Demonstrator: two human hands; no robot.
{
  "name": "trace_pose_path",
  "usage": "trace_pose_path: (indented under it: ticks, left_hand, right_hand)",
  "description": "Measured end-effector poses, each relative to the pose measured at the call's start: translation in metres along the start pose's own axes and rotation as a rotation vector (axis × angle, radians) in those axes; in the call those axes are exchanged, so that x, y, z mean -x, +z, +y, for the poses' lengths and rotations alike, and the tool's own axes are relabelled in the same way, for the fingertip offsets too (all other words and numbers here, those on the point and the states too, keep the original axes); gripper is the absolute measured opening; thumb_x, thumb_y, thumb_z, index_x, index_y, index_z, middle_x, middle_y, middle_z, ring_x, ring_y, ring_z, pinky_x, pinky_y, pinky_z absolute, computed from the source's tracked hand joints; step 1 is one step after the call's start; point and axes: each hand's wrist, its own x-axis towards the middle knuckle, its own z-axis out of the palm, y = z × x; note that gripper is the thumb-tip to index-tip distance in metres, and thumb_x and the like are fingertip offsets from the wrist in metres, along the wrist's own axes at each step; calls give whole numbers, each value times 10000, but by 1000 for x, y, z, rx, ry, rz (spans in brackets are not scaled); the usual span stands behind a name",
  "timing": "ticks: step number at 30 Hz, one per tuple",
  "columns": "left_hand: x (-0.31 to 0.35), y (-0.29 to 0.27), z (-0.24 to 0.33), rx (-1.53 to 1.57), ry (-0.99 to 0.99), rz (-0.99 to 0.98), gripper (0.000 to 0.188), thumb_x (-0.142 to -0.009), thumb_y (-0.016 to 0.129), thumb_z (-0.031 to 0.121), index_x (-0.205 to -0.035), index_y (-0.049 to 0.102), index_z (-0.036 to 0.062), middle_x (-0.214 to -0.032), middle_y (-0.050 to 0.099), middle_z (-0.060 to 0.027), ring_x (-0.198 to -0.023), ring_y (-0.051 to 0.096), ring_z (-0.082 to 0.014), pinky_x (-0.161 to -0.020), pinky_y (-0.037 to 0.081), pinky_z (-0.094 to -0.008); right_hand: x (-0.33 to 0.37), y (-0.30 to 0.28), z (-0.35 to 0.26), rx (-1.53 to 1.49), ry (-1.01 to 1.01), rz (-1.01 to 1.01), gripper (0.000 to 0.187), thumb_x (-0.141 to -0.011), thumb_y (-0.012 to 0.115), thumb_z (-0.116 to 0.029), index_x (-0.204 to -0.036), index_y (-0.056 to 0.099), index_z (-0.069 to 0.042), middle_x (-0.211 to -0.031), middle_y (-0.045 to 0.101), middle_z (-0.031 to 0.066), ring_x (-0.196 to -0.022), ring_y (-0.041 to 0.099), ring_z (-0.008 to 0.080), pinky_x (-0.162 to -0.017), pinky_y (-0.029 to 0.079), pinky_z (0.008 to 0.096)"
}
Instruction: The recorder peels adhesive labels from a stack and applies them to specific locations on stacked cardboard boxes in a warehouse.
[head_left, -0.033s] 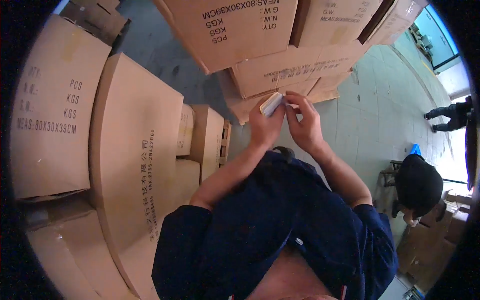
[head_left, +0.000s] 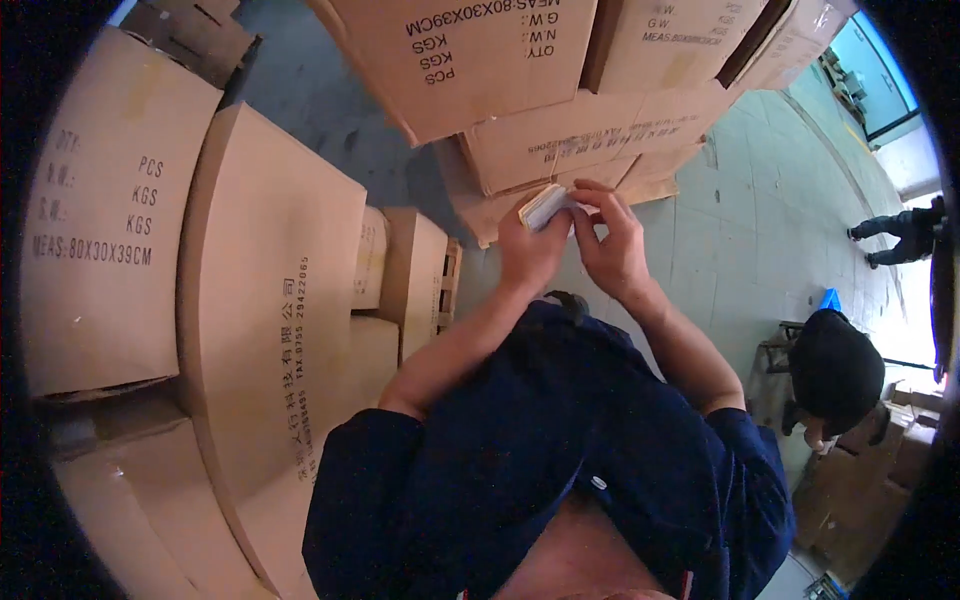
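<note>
A small stack of white paper slips (head_left: 543,207) with a yellowish edge is up in front of my chest. My left hand (head_left: 530,250) is closed around it, the thumb lying across the top. Beside it, my right hand (head_left: 612,240) has its fingers bent in to the stack's right edge, pinching at a white sheet there. The fingers partly cover the slips, and their surface is too small to make out.
Tall cardboard cartons (head_left: 270,330) stand close on my left. More cartons (head_left: 590,130) are stacked on a pallet ahead. Grey tiled floor (head_left: 745,190) stretches to the right, where a person in dark clothes (head_left: 838,365) bends near boxes and another person (head_left: 905,235) stands farther off.
My right hand has shifted very slightly at the edge of the slips, and a little more white paper shows between the hands. My left hand keeps its grip.
</note>
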Motion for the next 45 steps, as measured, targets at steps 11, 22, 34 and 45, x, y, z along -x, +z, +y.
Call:
trace_pose_path:
  ticks: [11,22,34,45]
  left_hand:
    - [-4,-5,-17,682,-620,-49,253,-772,634,194,-955,644,21,-861,638,-68,-759,629,-186,-638,505,-325]
    - [12,27,-49,385,-602,-74,285,-724,697,72,-994,619,24,-903,639,-58,-802,625,-176,-712,511,-324]
    - [-13,47,-46,156,-576,32,288,-730,712,66,-998,608,40,-921,637,-68,-827,617,-167,-713,517,-320]
    - [-22,20,-24,138,-435,91,352,-717,731,85,-1021,569,13,-974,605,-81,-841,604,-210,-692,532,-366]
  right_hand:
    - [-8,-14,32,161,-342,-217,162,-760,622,57,-896,569,-12,-1096,572,154,-912,605,289,-737,518,346]
    - [2,-63,69,194,-402,-391,165,-760,630,-28,-915,573,-32,-1147,538,164,-1027,546,352,-825,489,424]
    - [-17,-98,73,139,-466,-275,175,-755,642,25,-881,529,-23,-1023,588,157,-892,589,320,-724,504,368]
    - [-115,-236,-10,-198,59,128,58,-926,507,-67,-951,515,-15,-724,572,61,-607,578,131,-543,514,285]
